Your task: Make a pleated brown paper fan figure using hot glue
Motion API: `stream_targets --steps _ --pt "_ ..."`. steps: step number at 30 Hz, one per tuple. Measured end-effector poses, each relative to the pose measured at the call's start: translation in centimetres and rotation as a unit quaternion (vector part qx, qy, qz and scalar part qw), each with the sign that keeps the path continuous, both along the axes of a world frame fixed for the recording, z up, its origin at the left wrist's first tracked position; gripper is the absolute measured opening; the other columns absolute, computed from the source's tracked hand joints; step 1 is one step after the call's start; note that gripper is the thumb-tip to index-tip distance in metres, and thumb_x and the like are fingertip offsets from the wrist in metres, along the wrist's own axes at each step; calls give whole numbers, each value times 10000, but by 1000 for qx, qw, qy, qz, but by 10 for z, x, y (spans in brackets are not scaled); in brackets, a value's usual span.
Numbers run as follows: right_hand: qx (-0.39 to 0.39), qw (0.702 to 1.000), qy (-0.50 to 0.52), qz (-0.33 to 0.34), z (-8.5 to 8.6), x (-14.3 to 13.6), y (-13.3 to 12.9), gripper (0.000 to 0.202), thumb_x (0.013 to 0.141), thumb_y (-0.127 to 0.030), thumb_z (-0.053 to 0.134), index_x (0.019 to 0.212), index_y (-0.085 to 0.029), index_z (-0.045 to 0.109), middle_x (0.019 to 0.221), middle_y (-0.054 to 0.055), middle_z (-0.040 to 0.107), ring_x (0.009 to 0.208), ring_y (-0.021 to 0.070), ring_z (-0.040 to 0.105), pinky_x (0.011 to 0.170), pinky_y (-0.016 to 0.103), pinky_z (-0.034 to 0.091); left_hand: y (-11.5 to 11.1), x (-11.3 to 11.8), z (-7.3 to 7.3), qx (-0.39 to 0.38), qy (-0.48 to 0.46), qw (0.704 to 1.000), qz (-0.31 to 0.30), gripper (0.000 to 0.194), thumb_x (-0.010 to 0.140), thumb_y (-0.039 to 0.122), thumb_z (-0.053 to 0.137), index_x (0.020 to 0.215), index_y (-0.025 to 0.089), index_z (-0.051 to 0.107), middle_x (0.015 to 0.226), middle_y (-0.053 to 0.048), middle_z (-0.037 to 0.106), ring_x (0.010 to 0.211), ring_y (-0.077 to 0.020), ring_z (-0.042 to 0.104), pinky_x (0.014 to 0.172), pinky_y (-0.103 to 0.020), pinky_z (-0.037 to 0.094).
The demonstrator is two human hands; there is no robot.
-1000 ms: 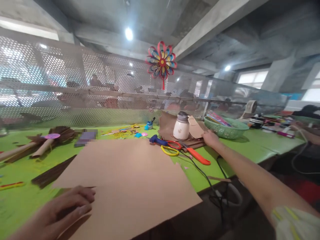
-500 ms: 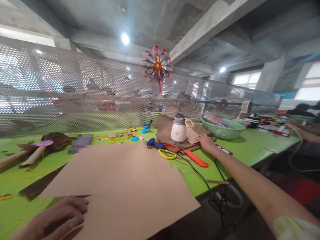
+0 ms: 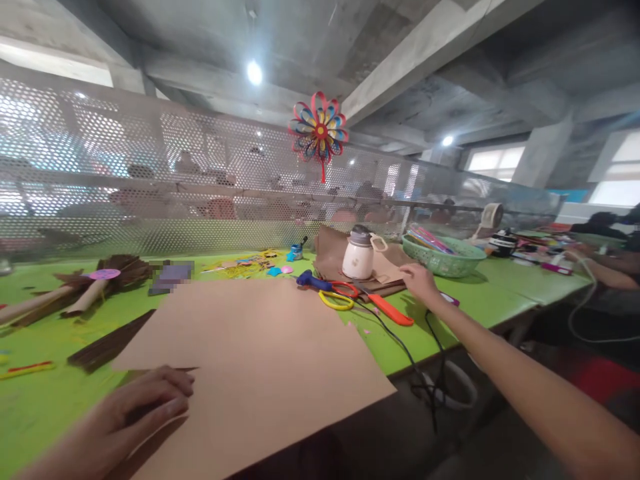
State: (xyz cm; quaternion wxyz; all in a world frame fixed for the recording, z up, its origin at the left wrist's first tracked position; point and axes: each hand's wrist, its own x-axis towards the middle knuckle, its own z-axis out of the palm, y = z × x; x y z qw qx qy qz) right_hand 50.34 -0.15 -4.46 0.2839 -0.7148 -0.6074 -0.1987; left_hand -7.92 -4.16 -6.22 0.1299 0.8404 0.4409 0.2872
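Large sheets of brown paper (image 3: 250,353) lie on the green table, reaching over its front edge. My left hand (image 3: 145,407) rests on the left side of the paper, its fingers bent and close together around the sheet's edge. At the right, my right hand (image 3: 419,281) pinches the edge of a tan paper piece (image 3: 387,268) on a stack of darker brown paper (image 3: 327,250). A white bottle with a grey lid (image 3: 358,257) stands on that stack. Between the stack and the large paper are a blue glue gun (image 3: 313,281), scissors (image 3: 337,300) and an orange-handled tool (image 3: 393,310).
A green basket (image 3: 445,257) stands behind my right hand. Black cables (image 3: 395,339) hang over the table edge. Brown paper flowers (image 3: 120,275) and a folded dark strip (image 3: 113,340) lie at the left. A perforated screen (image 3: 210,167) runs behind; another person's arm shows far right.
The view has shifted slightly. My right hand has moved a little right at the tan paper's edge. My left hand remains on the large paper.
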Motion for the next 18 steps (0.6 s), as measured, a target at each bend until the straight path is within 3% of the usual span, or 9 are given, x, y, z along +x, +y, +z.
stream_targets --steps 3,6,9,14,18 --pt "-26 996 17 83 1 -33 -28 304 773 -147 437 921 -194 697 950 43 698 868 173 622 783 284 476 -6 4 9 -61 10 997 -53 250 778 423 508 700 269 688 937 10 679 973 -200 586 835 -242 467" --pt "-95 975 70 189 1 -64 -57 263 790 -212 460 897 -198 700 924 34 706 830 172 636 702 264 497 -12 9 19 -71 12 996 -46 277 788 429 506 711 231 683 946 -8 675 957 -199 587 831 -233 460" --pt "-136 960 100 221 2 -85 -82 255 797 -256 469 880 -191 701 912 41 712 793 182 643 689 281 501 -17 12 25 -69 18 996 -46 307 789 442 499 736 205 686 951 -37 676 918 -198 597 812 -228 463" --pt "-149 951 113 246 8 -117 -109 248 809 -281 478 920 -199 685 985 44 695 899 192 628 766 294 494 -21 14 27 -80 12 995 -63 324 808 448 486 769 184 671 953 -67 663 917 -188 591 827 -241 454" --pt "-180 927 90 318 10 -154 -126 245 794 -309 528 970 -212 669 1046 32 672 991 189 593 857 298 461 -25 13 27 -92 1 994 -64 316 811 441 496 796 170 657 957 -74 649 912 -179 587 831 -252 451"
